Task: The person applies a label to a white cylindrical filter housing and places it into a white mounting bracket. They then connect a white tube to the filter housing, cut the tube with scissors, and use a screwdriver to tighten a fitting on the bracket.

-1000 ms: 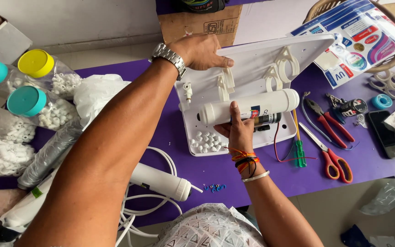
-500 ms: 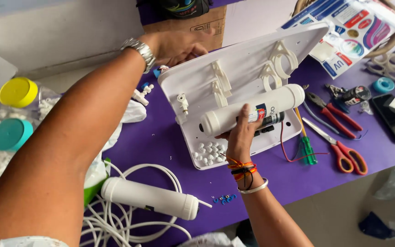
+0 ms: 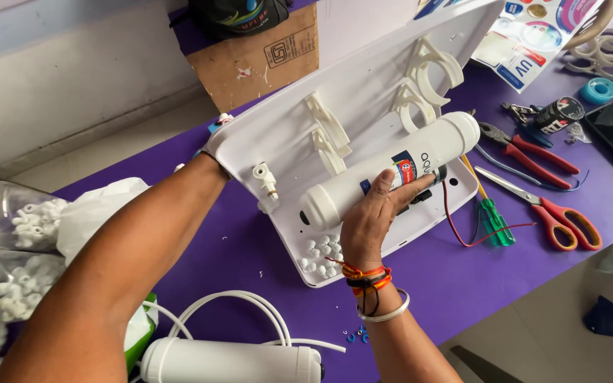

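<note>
Head view: right hand (image 3: 372, 221) fingers (image 3: 407, 186) wrapped on the white cylindrical filter cartridge (image 3: 390, 168), resting across the white plastic housing panel (image 3: 363, 92).
Left hand, mostly hidden, grips the panel's far edge; fingers' state cannot be told. Risk: cartridge rolling off unclipped, pinching the red wire (image 3: 455, 223).

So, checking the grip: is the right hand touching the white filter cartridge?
Touching: the head view shows the right hand with fingers lying on the white filter cartridge.

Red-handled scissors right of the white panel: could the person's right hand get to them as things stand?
Probably yes, but not freely: the right hand rests on the white filter cartridge. The red-handled scissors lie uncovered on the purple table.
</note>
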